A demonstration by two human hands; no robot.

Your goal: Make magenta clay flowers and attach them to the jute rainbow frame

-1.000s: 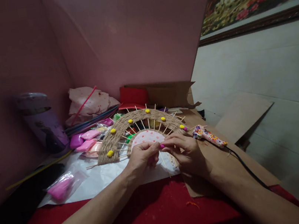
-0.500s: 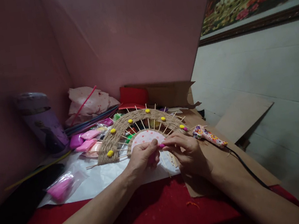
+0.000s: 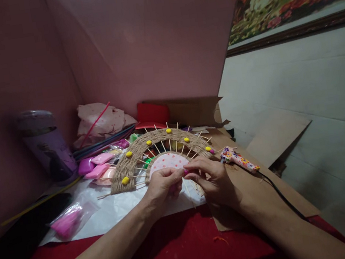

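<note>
Pinched between the fingertips of your left hand (image 3: 163, 186) and right hand (image 3: 213, 180) is a small magenta clay bit (image 3: 185, 172), just in front of the woven arch (image 3: 136, 147) on the white paper (image 3: 116, 208). Both hands sit low, fingers curled inward. One clear bag (image 3: 66, 219) holds pink clay. Six yellow beads (image 3: 125, 180) sit on the arch; one glue gun (image 3: 238, 159) lies beside your right hand.

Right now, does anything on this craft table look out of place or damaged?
Only small things: a tiny orange scrap lies loose on the red cloth near the brown cardboard sheet, and the crumpled pink spotted paper sits bunched at the back. Nothing looks spilled or broken.
</note>
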